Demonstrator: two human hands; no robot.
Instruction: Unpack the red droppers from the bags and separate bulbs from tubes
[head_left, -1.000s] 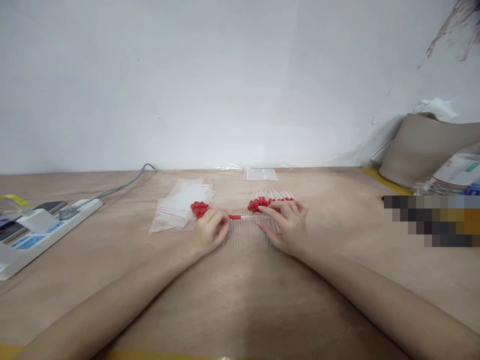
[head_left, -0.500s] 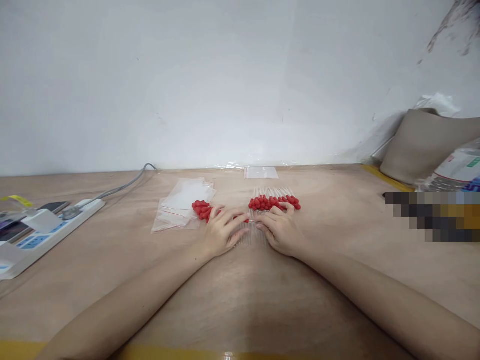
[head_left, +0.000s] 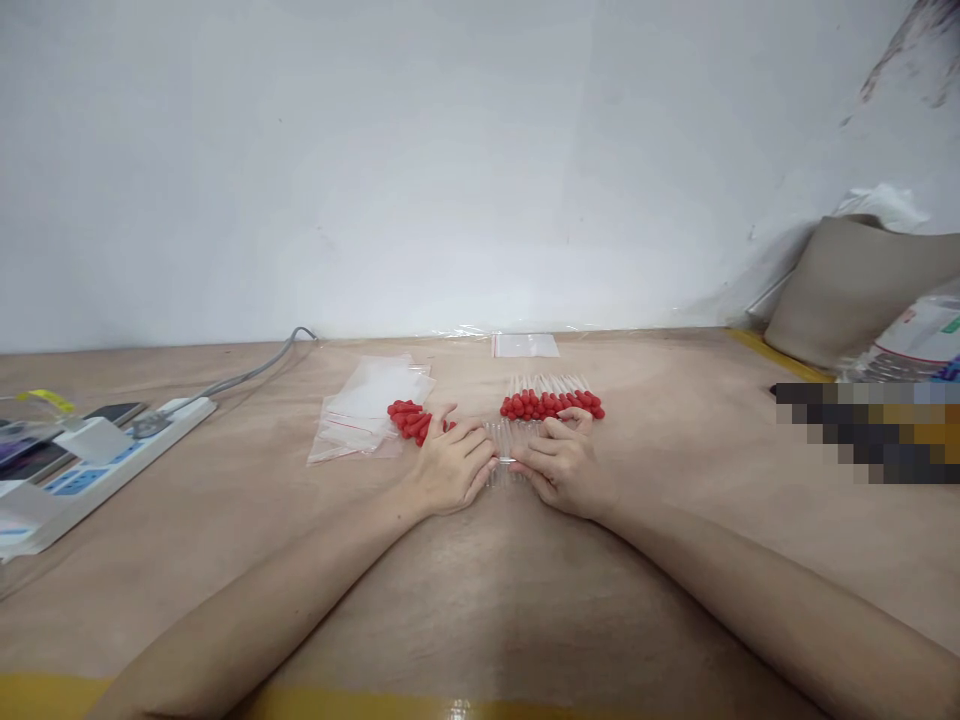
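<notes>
My left hand and my right hand lie close together on the wooden table, fingers curled round a small bunch of clear tubes between them. Just behind my right hand lies a row of clear droppers with red bulbs. A small heap of loose red bulbs sits behind my left hand, touching a stack of clear zip bags.
One more zip bag lies near the wall. A white power strip with a grey cable sits at the left beside phones. At the far right stand a brown bag and plastic-wrapped goods.
Both hands have come together toward the middle, pushing the spread clear tubes into a tight bunch. The red-bulbed dropper seen by my left hand a second ago is no longer visible.
</notes>
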